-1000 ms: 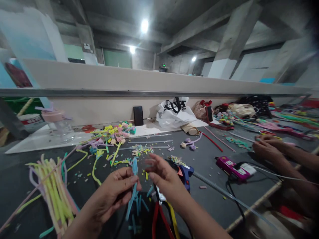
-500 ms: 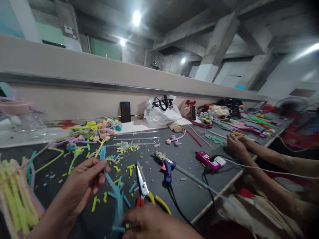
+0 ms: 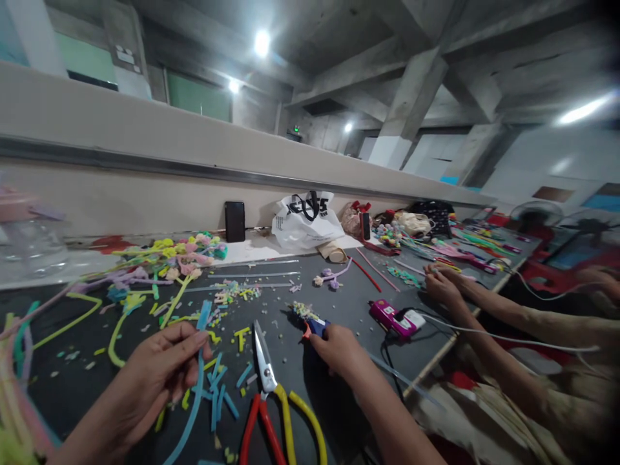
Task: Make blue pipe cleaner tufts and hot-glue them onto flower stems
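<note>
Head view | left hand [image 3: 167,365] pinching long light-blue strip [image 3: 195,399] | right hand [image 3: 343,350] clasping dark-blue glue gun [image 3: 318,327] | white plastic bag [image 3: 306,227]: contents hidden

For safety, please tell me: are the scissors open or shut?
The scissors look shut: their blades lie together, ending in one point.

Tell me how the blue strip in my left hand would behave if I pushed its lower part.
The blue strip would probably flex, since it curves below your left hand. It's likely light, being slender and held in just a pinch.
</note>
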`<state>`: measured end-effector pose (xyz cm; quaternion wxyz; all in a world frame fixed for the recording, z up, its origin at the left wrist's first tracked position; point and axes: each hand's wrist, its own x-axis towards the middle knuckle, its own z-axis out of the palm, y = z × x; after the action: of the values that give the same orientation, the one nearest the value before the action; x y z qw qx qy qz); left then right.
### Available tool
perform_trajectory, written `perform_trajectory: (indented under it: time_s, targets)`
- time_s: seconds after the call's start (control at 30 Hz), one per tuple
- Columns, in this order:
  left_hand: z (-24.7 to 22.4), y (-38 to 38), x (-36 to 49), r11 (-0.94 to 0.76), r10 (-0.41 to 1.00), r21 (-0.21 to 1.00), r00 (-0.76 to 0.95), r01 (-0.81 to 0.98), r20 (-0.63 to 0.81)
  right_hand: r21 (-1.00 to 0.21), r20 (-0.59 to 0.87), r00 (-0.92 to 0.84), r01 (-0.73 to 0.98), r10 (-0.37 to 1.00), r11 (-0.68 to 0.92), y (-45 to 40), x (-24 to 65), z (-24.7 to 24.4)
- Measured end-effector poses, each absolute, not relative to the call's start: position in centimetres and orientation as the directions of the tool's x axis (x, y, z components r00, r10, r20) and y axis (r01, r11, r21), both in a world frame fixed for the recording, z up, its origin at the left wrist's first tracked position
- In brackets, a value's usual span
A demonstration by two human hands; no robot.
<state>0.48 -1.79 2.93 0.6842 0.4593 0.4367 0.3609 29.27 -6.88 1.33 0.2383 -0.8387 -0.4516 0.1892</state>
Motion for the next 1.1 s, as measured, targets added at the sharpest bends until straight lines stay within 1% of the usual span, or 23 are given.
perform_trajectory:
  time_s: [0.1, 0.2, 0.23, 0.27, 0.3, 0.33, 0.37, 0.4, 0.47, 0.5, 0.53, 0.6, 0.7, 0.8, 0.9, 0.97, 1.1]
  targets:
    - [2.9, -1.9, 0.7, 0.323, 0.894, 0.94, 0.362, -0.112, -0.264, -0.682, -0.172, 0.512, 0.555, 0.842, -0.477, -6.9, 28.9, 1.5]
    - [3.0, -1.9, 0.9, 0.319, 0.893, 0.937, 0.377, -0.143, -0.247, -0.802, -0.207, 0.486, 0.413, 0.849, -0.432, -7.5, 28.2, 1.5]
    - [3.0, -1.9, 0.9, 0.322, 0.889, 0.933, 0.39, -0.158, -0.241, -0.858, -0.234, 0.466, 0.313, 0.853, -0.407, -7.9, 27.8, 1.6]
    - [3.1, -1.9, 0.9, 0.329, 0.884, 0.928, 0.402, -0.175, -0.238, -0.911, -0.278, 0.439, 0.162, 0.854, -0.38, -8.2, 27.5, 1.7]
    - [3.2, -1.9, 1.0, 0.338, 0.879, 0.921, 0.414, -0.193, -0.236, -0.934, -0.336, 0.401, -0.029, 0.852, -0.355, -8.5, 27.1, 1.9]
    - [3.3, -2.0, 1.0, 0.352, 0.872, 0.912, 0.426, -0.209, -0.239, -0.912, -0.401, 0.343, -0.234, 0.85, -0.336, -8.9, 26.7, 2.2]
    - [3.3, -2.0, 1.0, 0.372, 0.864, 0.901, 0.439, -0.223, -0.248, -0.847, -0.458, 0.266, -0.421, 0.848, -0.325, -9.1, 26.3, 2.5]
    - [3.3, -2.0, 1.1, 0.392, 0.854, 0.888, 0.453, -0.24, -0.254, -0.762, -0.497, 0.184, -0.559, 0.848, -0.326, -9.4, 25.9, 2.8]
    - [3.2, -2.0, 1.1, 0.427, 0.832, 0.863, 0.491, -0.27, -0.258, -0.645, -0.514, 0.057, -0.683, 0.856, -0.342, -9.8, 25.0, 3.3]
    - [3.1, -1.9, 1.1, 0.439, 0.822, 0.853, 0.509, -0.28, -0.256, -0.623, -0.501, 0.024, -0.704, 0.865, -0.341, -9.9, 24.6, 3.5]
    - [2.9, -1.9, 1.1, 0.445, 0.815, 0.847, 0.523, -0.292, -0.248, -0.628, -0.48, 0.015, -0.704, 0.877, -0.332, -10.0, 24.1, 3.6]
    - [2.5, -1.8, 1.1, 0.445, 0.81, 0.84, 0.538, -0.31, -0.231, -0.708, -0.404, 0.048, -0.649, 0.913, -0.279, -10.3, 23.3, 3.8]
    - [2.2, -1.7, 1.1, 0.451, 0.801, 0.836, 0.554, -0.312, -0.226, -0.854, -0.249, 0.106, -0.493, 0.963, -0.167, -10.9, 22.1, 4.0]
    - [2.4, -1.7, 1.1, 0.465, 0.81, 0.815, 0.537, -0.345, -0.235, -0.928, -0.132, 0.108, -0.363, 0.985, -0.085, -11.6, 21.1, 3.9]
    - [2.4, -1.8, 1.1, 0.48, 0.813, 0.788, 0.533, -0.384, -0.235, -0.98, -0.035, 0.125, -0.199, 0.992, -0.01, -12.2, 20.6, 3.5]
    - [2.1, -1.8, 1.1, 0.484, 0.799, 0.783, 0.561, -0.39, -0.215, -0.998, -0.008, 0.166, -0.061, 0.986, 0.002, -12.4, 20.7, 3.0]
    - [1.6, -1.6, 0.9, 0.49, 0.775, 0.788, 0.599, -0.373, -0.198, -0.975, 0.04, 0.238, 0.221, 0.97, -0.014, -12.5, 21.2, 2.6]
